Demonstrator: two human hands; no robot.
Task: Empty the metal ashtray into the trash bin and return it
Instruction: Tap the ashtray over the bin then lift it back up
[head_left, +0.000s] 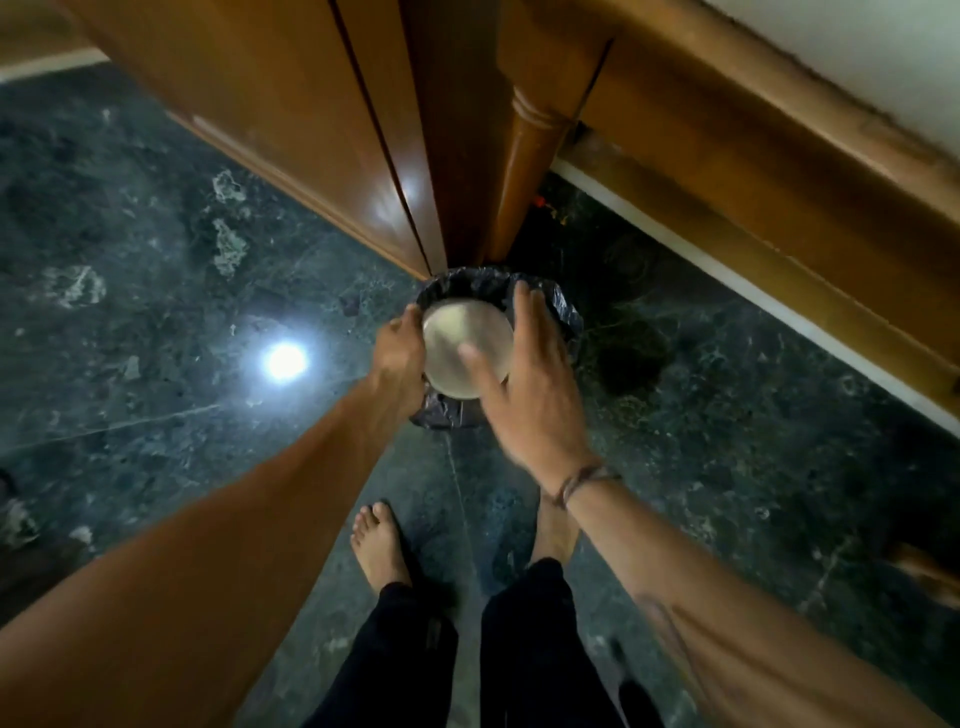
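A round metal ashtray (462, 338) hangs upside down over the trash bin (563, 317), its dull underside facing me. My left hand (397, 353) grips its left rim. My right hand (524, 384) is spread, fingers apart, resting on the ashtray's right side and underside. The bin is small, lined with a black plastic bag, and stands on the floor against the foot of a wooden cabinet; the ashtray and both hands hide most of its mouth. What is inside the bin is hidden.
Dark green marble floor (156, 260) with a bright lamp reflection (284, 361). Wooden cabinet doors (322, 130) and a turned post (530, 156) rise behind the bin. A wooden bed frame (779, 171) runs along the right. My bare feet (379, 545) stand just behind the bin.
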